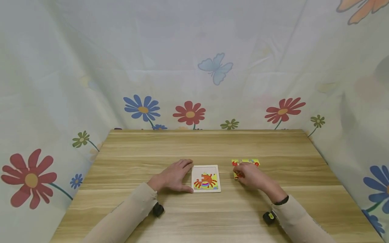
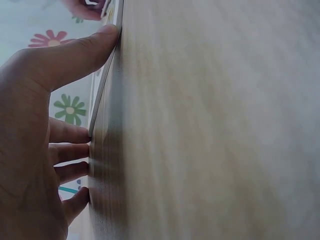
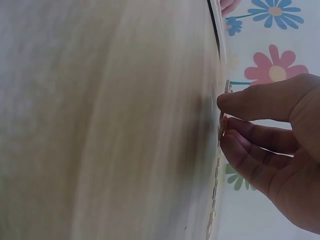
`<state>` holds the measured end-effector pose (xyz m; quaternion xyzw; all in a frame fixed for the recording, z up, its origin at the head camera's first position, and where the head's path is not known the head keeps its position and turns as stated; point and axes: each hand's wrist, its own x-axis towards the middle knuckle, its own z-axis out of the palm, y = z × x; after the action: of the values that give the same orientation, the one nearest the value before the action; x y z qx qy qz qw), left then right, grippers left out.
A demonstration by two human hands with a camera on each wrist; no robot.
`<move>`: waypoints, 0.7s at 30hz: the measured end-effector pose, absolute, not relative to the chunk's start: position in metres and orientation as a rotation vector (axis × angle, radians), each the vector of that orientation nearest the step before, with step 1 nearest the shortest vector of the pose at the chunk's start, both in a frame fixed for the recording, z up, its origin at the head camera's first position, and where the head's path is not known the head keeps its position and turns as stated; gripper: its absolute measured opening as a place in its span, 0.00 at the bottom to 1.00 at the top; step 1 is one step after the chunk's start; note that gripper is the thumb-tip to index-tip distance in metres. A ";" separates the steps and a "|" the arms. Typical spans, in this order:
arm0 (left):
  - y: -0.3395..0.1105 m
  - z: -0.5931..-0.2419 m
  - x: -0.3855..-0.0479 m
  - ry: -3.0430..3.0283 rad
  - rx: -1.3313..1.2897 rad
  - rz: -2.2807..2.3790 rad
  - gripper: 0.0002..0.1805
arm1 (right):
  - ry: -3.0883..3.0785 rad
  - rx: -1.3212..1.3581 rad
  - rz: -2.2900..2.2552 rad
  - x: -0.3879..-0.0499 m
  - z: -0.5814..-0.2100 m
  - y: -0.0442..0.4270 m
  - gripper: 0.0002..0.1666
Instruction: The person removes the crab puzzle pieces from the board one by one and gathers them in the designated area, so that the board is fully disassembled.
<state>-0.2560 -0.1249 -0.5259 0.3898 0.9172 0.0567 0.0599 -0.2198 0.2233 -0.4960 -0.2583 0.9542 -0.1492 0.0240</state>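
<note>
Beige sleeves (image 1: pixel 129 211) come nearest, over a wood-grain table (image 1: pixel 188 219). The left hand (image 1: pixel 177 176), fingers spread, touches the left edge of a partly filled crab jigsaw tray (image 1: pixel 201 171); right of it, the right hand (image 1: pixel 251 176) pinches a jigsaw piece (image 3: pixel 223 121) beside loose pieces (image 1: pixel 254 162). Beyond hangs flowered cloth (image 1: pixel 158 74).

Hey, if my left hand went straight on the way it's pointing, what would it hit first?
Most likely the white puzzle frame, just right of your left hand; the thumb looks to be touching its edge, though exact contact is hard to judge.
</note>
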 end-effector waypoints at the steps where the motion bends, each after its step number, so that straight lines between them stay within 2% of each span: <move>1: -0.125 -0.526 -0.256 2.775 1.178 0.176 0.61 | 2.952 -0.797 -0.461 -0.220 -0.496 0.224 0.13; 12: -0.125 -0.525 -0.255 2.776 1.187 0.175 0.61 | 2.933 -0.783 -0.439 -0.219 -0.498 0.225 0.12; 21: -0.125 -0.524 -0.254 2.790 1.217 0.178 0.60 | 2.909 -0.917 -0.393 -0.221 -0.497 0.225 0.11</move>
<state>-0.2543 -0.1255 -0.5235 0.3989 0.9140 0.0582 0.0463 -0.2208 0.2248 -0.4967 -0.2981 0.9453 -0.1278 0.0331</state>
